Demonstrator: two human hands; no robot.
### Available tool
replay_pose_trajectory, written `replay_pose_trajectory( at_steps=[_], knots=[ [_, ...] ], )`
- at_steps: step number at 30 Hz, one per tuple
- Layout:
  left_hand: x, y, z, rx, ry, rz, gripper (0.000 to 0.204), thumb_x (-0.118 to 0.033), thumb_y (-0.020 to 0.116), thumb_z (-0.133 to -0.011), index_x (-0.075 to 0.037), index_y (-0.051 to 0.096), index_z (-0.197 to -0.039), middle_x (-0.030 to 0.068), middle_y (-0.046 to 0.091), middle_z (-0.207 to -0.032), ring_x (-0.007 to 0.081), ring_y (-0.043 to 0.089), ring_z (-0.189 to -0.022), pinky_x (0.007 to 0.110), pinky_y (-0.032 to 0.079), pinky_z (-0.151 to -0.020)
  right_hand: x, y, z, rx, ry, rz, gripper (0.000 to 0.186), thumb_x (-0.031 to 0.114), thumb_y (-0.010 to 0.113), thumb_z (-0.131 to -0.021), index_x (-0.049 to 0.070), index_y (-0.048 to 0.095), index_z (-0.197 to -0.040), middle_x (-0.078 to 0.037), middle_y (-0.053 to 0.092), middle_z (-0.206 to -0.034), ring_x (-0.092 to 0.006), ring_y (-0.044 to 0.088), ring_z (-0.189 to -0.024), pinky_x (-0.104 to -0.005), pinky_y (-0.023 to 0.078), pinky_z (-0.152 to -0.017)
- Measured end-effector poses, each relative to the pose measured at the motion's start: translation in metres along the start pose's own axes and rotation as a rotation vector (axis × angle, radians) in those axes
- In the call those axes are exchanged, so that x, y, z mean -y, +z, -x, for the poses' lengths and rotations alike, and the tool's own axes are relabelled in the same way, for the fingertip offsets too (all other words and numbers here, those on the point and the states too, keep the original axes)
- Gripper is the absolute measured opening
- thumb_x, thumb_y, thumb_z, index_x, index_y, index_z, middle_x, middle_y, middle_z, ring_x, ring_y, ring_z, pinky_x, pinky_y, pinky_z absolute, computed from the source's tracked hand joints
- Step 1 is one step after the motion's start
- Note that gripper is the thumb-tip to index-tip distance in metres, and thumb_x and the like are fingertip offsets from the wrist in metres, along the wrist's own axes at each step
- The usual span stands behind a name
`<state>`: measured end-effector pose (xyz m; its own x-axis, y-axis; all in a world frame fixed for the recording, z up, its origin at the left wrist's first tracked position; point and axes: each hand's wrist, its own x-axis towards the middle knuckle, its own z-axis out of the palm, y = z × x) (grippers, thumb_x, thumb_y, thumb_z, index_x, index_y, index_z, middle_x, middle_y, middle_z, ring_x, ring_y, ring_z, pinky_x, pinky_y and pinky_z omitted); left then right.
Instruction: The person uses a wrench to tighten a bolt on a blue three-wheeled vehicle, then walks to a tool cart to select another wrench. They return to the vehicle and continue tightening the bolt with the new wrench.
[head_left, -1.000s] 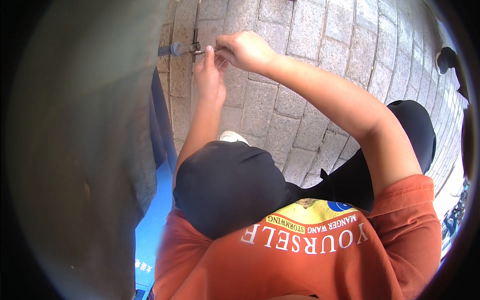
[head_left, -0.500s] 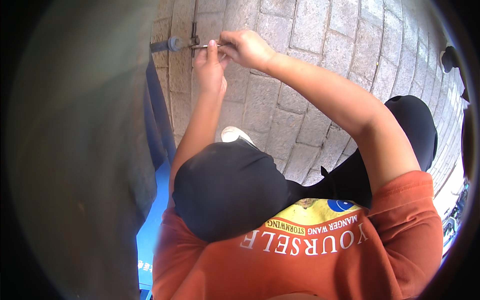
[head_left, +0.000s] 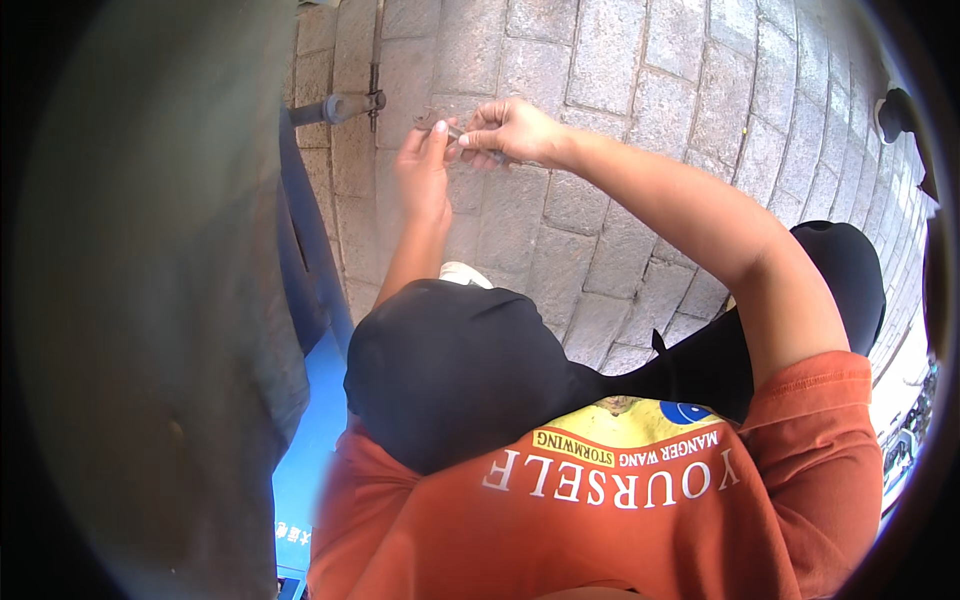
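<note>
Both hands are together over the paving, pinching one slim metal wrench (head_left: pixel 455 133). My left hand (head_left: pixel 424 172) has its thumb raised against the wrench near its far-left end. My right hand (head_left: pixel 522 130) grips it further right, the fingers curled and covering much of it. Left of the hands, a thin threaded rod (head_left: pixel 375 65) passes through the end of a grey-blue metal bar (head_left: pixel 335 108), where a rusty nut or bolt (head_left: pixel 378 100) shows. The wrench is apart from this joint.
A blue metal frame (head_left: pixel 310 235) and blue panel (head_left: pixel 310 440) stand at my left, beside a large dark blurred surface (head_left: pixel 170 300). Grey paving bricks (head_left: pixel 610 95) cover the ground. My white shoe (head_left: pixel 465 275) and bent black-clad knees are close below. Someone's dark shoe (head_left: pixel 890 115) shows far right.
Both hands have drawn back from the rod joint, carrying the wrench slightly right and nearer to me. The wrench has turned from nearly level to slanted. The view has shifted a little.
</note>
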<state>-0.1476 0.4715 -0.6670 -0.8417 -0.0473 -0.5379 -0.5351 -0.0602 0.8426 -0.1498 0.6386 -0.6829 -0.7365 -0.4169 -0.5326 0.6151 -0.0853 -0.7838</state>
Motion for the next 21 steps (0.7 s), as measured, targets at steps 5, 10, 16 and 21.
replay_pose_trajectory(
  at_steps=[5,10,16,21],
  knots=[
    [-0.008,0.002,0.008,-0.003,0.079,0.043,0.022,-0.007,0.065,-0.090,-0.006,0.064,-0.112,0.0069,0.068,-0.104,0.0074,0.059,-0.083,0.020,0.049,-0.073,0.000,0.002,0.011,0.092,0.102,-0.268,0.017,0.020,0.061,-0.094,0.004,0.064,-0.098,-0.008,0.071,-0.090,-0.0123,0.067,-0.075,-0.0261,0.050,-0.055],
    [-0.016,0.004,0.009,0.024,0.115,0.039,0.024,-0.008,0.064,-0.091,-0.006,0.063,-0.115,0.0063,0.067,-0.103,0.0075,0.059,-0.084,0.021,0.048,-0.073,0.001,0.003,0.013,0.141,0.105,-0.344,0.017,0.021,0.060,-0.095,0.004,0.063,-0.099,-0.008,0.070,-0.093,-0.0115,0.065,-0.077,-0.0261,0.049,-0.059],
    [-0.014,-0.004,0.016,-0.051,0.032,0.056,0.021,-0.015,0.062,-0.093,-0.005,0.064,-0.112,0.0042,0.066,-0.099,0.0083,0.059,-0.083,0.022,0.048,-0.073,-0.003,0.007,0.010,0.098,0.144,-0.289,0.016,0.018,0.059,-0.095,0.004,0.063,-0.098,-0.007,0.070,-0.090,-0.0112,0.065,-0.074,-0.0257,0.049,-0.057],
    [-0.015,-0.028,0.008,-0.366,0.052,0.072,0.022,-0.019,0.060,-0.093,-0.004,0.066,-0.107,0.0016,0.064,-0.094,0.0092,0.056,-0.081,0.025,0.046,-0.073,0.000,0.012,0.012,0.018,0.201,-0.256,0.014,0.013,0.058,-0.094,0.001,0.064,-0.096,-0.008,0.070,-0.086,-0.0116,0.064,-0.070,-0.0256,0.049,-0.054]
  ],
)
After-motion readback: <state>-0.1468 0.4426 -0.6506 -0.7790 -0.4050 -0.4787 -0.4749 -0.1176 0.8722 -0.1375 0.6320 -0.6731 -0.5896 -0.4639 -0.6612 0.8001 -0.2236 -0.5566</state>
